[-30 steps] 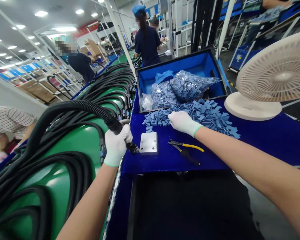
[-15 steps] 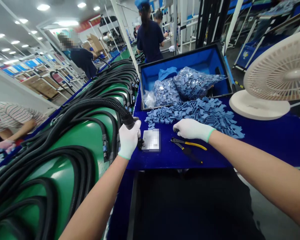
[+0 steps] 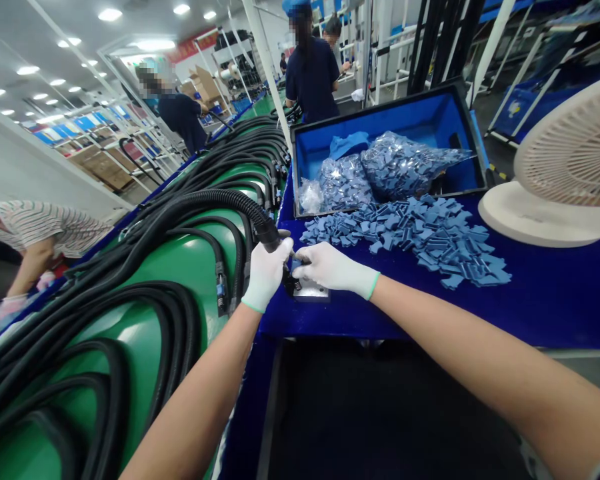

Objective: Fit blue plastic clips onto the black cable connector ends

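My left hand [image 3: 266,275], in a white glove, is wrapped round the end of a black corrugated hose [image 3: 240,202]. Below that fist, a dark fitting with a small spring [image 3: 293,285] sits at the left edge of a metal plate [image 3: 314,291] on the blue table. My right hand [image 3: 325,268], gloved too, reaches in from the right over the plate. Its fingers are pinched together close beside the hose end; what they hold is too hidden to make out. Behind the hands lies a heap of small blue plastic clips [image 3: 420,230].
A blue crate [image 3: 405,110] with bags of blue clips [image 3: 405,167] stands behind the heap. At right is a white fan [image 3: 575,143]. Many black hoses [image 3: 170,320] lie on the green surface [image 3: 115,247] at left. Co-workers [image 3: 313,73] are beyond and at far left.
My right hand has moved left from beside the clip heap to the hose end. The pliers on the table are now out of sight. My left hand keeps its grip; the view has shifted slightly.
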A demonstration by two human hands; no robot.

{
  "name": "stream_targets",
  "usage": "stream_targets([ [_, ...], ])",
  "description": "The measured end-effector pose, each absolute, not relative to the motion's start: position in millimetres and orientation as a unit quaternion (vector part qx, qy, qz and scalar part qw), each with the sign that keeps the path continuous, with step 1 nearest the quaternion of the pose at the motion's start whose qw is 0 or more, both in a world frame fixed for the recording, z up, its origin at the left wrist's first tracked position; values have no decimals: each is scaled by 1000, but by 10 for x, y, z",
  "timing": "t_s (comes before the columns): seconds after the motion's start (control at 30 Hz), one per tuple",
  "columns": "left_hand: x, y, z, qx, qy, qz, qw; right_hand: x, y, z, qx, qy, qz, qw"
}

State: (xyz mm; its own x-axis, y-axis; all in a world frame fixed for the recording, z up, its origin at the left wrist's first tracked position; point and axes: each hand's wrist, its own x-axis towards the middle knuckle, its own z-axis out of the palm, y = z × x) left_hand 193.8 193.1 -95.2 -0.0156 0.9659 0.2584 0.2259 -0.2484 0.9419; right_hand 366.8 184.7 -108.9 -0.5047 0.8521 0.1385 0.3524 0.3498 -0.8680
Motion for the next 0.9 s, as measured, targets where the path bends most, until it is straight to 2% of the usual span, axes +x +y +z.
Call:
stream_targets([
  [0.27, 1955, 1930, -1007, 584, 467, 523, 409, 3598, 2111, -1176, -411, -751, 446, 263],
  [0.37, 1665, 1863, -979, 578, 543, 499, 350, 3638, 2080, -1128, -417, -761, 432, 244],
  [0.5, 830, 1649, -954, 523, 677, 456, 246, 3702, 2007, -1112, -418, -783, 395, 236],
  [0.67, -106, 1095, -1057, 490, 796, 300, 191, 3696, 2006, -1188, -425, -793, 369, 235],
  [0.9, -354, -148, -1319, 446, 875, 85, 165, 3703, 1995, -1261, -428, -798, 350, 239],
])
